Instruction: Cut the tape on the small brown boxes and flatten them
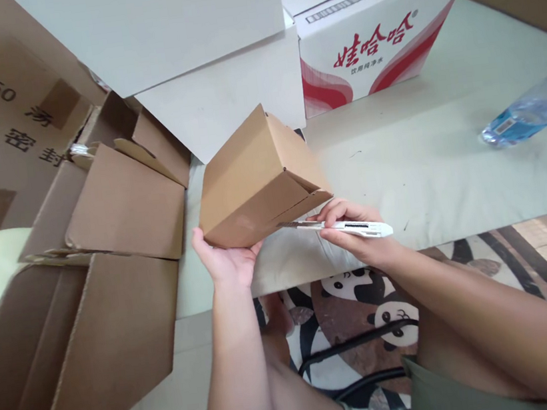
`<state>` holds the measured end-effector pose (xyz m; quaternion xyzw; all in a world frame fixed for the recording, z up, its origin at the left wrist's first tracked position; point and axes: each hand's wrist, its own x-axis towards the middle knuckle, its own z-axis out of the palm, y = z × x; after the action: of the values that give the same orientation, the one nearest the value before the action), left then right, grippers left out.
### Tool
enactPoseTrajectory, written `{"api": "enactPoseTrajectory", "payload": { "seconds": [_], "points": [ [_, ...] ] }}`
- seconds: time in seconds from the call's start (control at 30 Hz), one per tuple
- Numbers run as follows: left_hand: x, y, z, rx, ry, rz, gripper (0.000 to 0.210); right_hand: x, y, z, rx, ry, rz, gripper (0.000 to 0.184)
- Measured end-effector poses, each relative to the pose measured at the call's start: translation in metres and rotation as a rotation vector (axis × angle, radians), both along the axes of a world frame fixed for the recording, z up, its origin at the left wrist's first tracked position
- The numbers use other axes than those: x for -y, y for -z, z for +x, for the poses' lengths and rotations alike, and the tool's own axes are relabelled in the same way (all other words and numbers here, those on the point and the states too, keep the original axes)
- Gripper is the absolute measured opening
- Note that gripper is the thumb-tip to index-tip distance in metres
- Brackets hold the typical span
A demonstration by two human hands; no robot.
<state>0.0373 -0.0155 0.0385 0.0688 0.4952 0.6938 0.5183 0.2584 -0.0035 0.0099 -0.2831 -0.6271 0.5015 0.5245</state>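
A small brown cardboard box [240,162] is tilted up above the table edge. My left hand [230,261] grips its lower left end from below, thumb on the near side. In my right hand [351,225] is a white utility knife [357,227], its fingers closed around the handle. The knife's blade points left and touches or lies very near the lower edge of the box, by a slit line. A flap at the box's right end stands slightly apart. Part of my left hand's fingers is hidden beneath the box.
Open cardboard cartons [122,205] stand at the left. White boxes [232,83] are stacked behind, beside a white carton with red print [373,44]. A clear plastic bottle [519,122] lies on the cloth-covered table [451,175] at the right. A panda-patterned mat [340,330] is below.
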Motion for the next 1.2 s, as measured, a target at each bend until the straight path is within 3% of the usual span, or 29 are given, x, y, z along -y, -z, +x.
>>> {"api": "enactPoseTrajectory", "payload": {
  "seconds": [0.47,0.77,1.2],
  "points": [
    [-0.0028,0.0042,0.0039,-0.024,-0.003,-0.042,0.053,-0.0037,0.0041,0.0007,-0.052,0.079,-0.055,0.016],
    [-0.0022,0.0017,0.0039,-0.025,-0.004,-0.039,0.053,-0.0046,0.0037,-0.0004,-0.026,0.085,-0.068,0.022],
    [-0.0008,-0.0013,0.0001,-0.104,-0.052,-0.086,0.044,-0.0097,0.0086,0.0048,0.020,0.055,-0.053,0.017]
  ]
}}
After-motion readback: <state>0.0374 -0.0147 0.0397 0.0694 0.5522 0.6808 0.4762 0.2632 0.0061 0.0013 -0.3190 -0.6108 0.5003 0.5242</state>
